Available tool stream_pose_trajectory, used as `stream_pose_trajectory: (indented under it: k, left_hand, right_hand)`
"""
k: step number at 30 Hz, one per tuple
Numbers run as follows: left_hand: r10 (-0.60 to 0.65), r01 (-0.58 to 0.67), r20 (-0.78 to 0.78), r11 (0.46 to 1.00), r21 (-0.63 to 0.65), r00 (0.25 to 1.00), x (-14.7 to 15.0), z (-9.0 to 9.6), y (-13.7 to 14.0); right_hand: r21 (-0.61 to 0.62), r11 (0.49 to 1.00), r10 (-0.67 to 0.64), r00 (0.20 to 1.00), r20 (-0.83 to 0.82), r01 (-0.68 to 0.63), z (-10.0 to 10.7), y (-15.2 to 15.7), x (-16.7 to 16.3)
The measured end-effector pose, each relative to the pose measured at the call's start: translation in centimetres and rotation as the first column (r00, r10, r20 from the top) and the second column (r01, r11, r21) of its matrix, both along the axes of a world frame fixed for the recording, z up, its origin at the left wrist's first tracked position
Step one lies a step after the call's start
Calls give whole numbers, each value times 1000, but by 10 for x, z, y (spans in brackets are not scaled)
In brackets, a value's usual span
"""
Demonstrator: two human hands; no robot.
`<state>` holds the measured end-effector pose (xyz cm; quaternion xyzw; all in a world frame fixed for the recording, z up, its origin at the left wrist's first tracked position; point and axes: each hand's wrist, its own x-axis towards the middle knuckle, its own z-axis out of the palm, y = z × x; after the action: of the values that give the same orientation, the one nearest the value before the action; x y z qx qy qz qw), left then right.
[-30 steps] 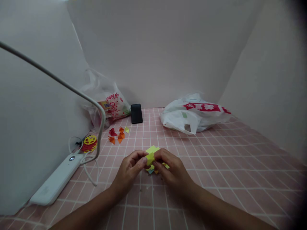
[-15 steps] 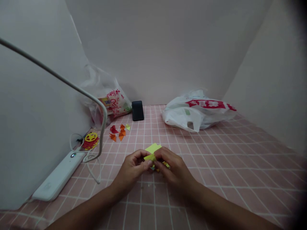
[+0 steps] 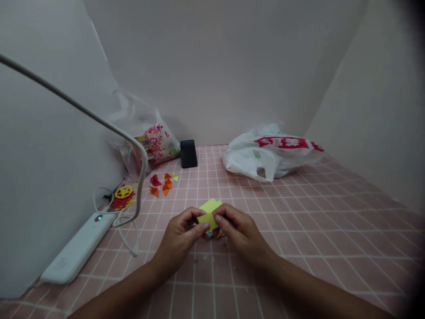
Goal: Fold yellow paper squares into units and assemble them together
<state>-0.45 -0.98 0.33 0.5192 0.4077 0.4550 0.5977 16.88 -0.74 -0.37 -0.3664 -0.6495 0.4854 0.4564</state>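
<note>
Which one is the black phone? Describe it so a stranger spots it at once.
On the pink gridded table, look to the back wall. Between the clear printed bag and the white bag lies the phone, the only flat black rectangle there.

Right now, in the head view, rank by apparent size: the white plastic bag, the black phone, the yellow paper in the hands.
1. white plastic bag, clearly the largest.
2. and 3. black phone and yellow paper: they look about alike, and the paper sits nearer the camera, partly covered by fingers, so no ranking.
</note>
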Motion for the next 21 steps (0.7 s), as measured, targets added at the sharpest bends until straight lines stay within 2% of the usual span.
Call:
stream_pose_trajectory:
  k: [5, 10, 14, 21]
  left_hand:
    - [23, -21, -35, 999, 38, 999, 0, -2, 0]
    - [91, -88, -35, 993, 75, 995, 1, -1, -1]
    - [108, -101, -43, 985, 138, 993, 1, 0, -1]
    - [80, -72, -48, 985, 154, 996, 0, 0, -2]
  right_hand:
    - [46, 998, -54, 998, 17, 53, 3, -1, 0]
    - [102, 993, -58, 996, 65, 51, 4, -1, 0]
    - [79, 996, -34, 998, 47, 31, 3, -1, 0]
    - [20, 1000, 2, 1000, -6, -2, 6, -1, 0]
